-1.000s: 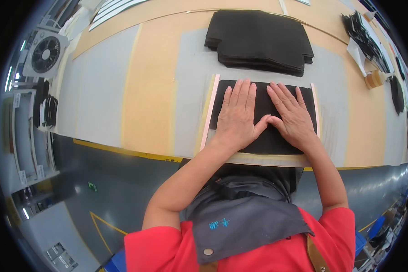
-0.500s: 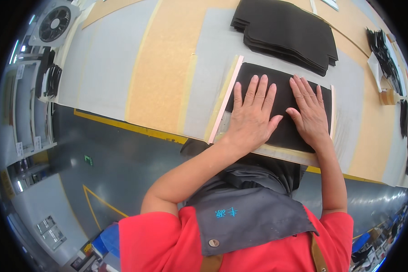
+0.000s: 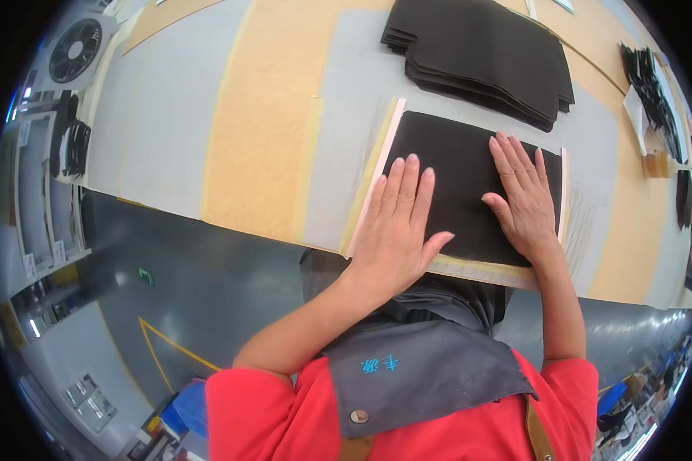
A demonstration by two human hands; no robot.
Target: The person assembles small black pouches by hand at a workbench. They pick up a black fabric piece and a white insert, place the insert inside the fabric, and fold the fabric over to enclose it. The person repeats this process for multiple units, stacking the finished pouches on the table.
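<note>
A black flat sheet (image 3: 457, 161) lies on the worktable in front of me, between two pale pink strips fixed to the surface. My left hand (image 3: 396, 223) rests flat over the sheet's near left corner, fingers stretched out and thumb apart. It also covers part of the left strip (image 3: 384, 154). My right hand (image 3: 527, 200) lies flat on the sheet's right side, its thumb spread and its fingertips close to the far edge. Beside it runs the right strip (image 3: 564, 184). Neither hand grips anything. The sheet's near left corner is hidden.
Just beyond the sheet sits a stack of black cut pieces (image 3: 484, 61). At the far right are more dark pieces (image 3: 653, 84) and a tape roll (image 3: 660, 164). A fan (image 3: 75, 50) stands at the far left. The table's front edge (image 3: 261, 238) runs close to my body.
My left hand has slid toward me and to the left, uncovering more of the sheet. My right hand stays in nearly the same place on it. The view has shifted slightly.
</note>
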